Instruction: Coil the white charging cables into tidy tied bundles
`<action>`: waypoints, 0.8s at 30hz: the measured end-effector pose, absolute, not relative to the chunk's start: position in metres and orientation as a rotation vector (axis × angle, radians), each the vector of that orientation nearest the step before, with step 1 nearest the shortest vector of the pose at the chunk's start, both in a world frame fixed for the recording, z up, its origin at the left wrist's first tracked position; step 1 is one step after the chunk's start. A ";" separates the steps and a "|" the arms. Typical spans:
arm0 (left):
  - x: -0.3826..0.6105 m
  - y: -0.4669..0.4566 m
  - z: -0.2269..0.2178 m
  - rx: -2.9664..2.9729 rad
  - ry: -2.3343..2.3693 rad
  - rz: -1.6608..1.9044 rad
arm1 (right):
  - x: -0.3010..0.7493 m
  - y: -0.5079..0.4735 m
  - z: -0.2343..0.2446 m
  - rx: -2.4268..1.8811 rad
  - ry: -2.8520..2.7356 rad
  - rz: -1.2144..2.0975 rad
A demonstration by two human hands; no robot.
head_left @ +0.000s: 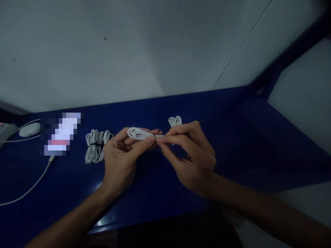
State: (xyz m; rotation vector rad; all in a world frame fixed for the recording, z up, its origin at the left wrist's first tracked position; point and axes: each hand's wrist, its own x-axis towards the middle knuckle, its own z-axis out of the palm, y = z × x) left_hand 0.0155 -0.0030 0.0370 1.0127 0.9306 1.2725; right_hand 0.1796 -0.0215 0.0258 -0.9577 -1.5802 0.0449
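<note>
Two bare hands meet mid-frame over a blue tabletop (232, 137), w/ a small coil of white cable (139, 133) pinched between them.

Going L to R: far left edge, a white computer mouse (29, 129) sits on the blue surface, its thin lead running off frame. Next to it a pixelated, blurred-out object (62, 134), can't tell what it is; a white cord (33, 184) trails from its lower end down toward the near-left edge. Just right of that lies a bundled white cable (97, 146), looped several times and cinched at the middle w/ a dark tie, flat on the table, just beside the left hand's knuckles but apart from them.

Left hand (121, 162): palm turned up-ish, fingers curled in, thumb (144, 142) pressed over the top of the coil, index & other fingers under it. Coil's looped end sits above the left fingertips, raised off the table.

Right hand (191, 158): fingers bunched, thumb & index tips closed on the coil's right end, approx where the loops gather. Fingertips of both hands nearly touch at that spot. What exactly the right tips grip there is too small to tell.

Behind the right hand's knuckles, another small white cable bundle (175, 121) rests on the table, partly hidden by the fingers. Beyond the table, a pale grey wall (129, 51).
</note>
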 end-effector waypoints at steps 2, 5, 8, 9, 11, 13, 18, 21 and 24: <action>0.016 -0.003 0.037 1.002 0.930 1.274 | 0.180 -0.021 0.025 -0.951 -1.598 -0.010; 0.018 -0.004 0.038 0.982 0.943 1.280 | 0.181 -0.021 0.024 -0.957 -1.641 -0.091; 0.019 -0.005 0.038 0.961 0.957 1.273 | 0.182 -0.022 0.024 -0.938 -1.679 -0.150; 0.019 -0.005 0.039 0.955 0.959 1.269 | 0.182 -0.022 0.024 -0.933 -1.685 -0.157; 0.019 -0.004 0.039 0.954 0.956 1.255 | 0.182 -0.021 0.024 -0.939 -1.677 -0.149; 0.018 -0.004 0.039 0.956 0.950 1.242 | 0.182 -0.020 0.023 -0.955 -1.651 -0.120; 0.017 -0.004 0.040 0.956 0.945 1.227 | 0.182 -0.019 0.020 -1.000 -1.572 0.022; 0.017 -0.004 0.042 0.977 0.943 1.225 | 0.183 -0.020 0.019 -1.028 -1.538 0.118; 0.017 -0.004 0.042 1.022 0.960 1.230 | 0.184 -0.021 0.021 -1.020 -1.512 0.236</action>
